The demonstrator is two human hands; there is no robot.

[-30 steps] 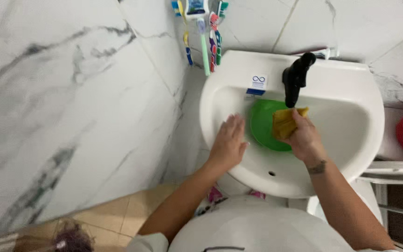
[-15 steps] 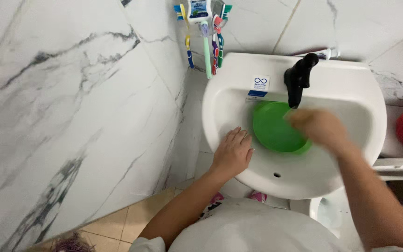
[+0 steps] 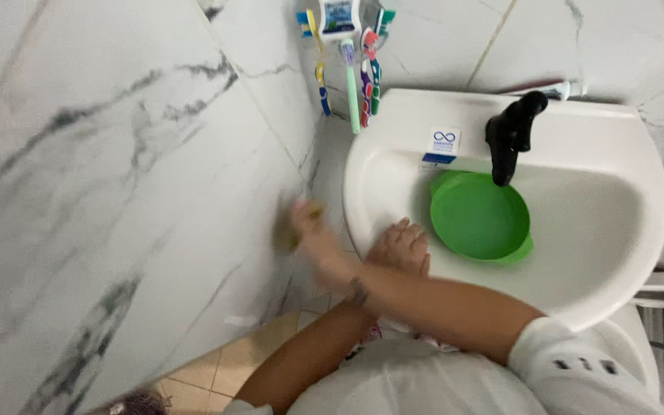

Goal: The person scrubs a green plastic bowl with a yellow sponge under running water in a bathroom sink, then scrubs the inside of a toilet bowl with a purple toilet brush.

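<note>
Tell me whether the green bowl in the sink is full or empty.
Empty: the green bowl sits upright in the sink with its bare green bottom showing.

Green bowl [image 3: 479,217], white sink [image 3: 616,230], black tap [image 3: 510,137], yellowish sponge [image 3: 295,228], white wall [image 3: 101,192] with grey marble veins, multicoloured toothbrushes [image 3: 351,73].

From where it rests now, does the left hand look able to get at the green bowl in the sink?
Probably yes. The left hand rests on the sink's front rim, the green bowl lies just beyond it in the basin, and nothing stands between them. The right hand, blurred, is off by the marble wall.
</note>
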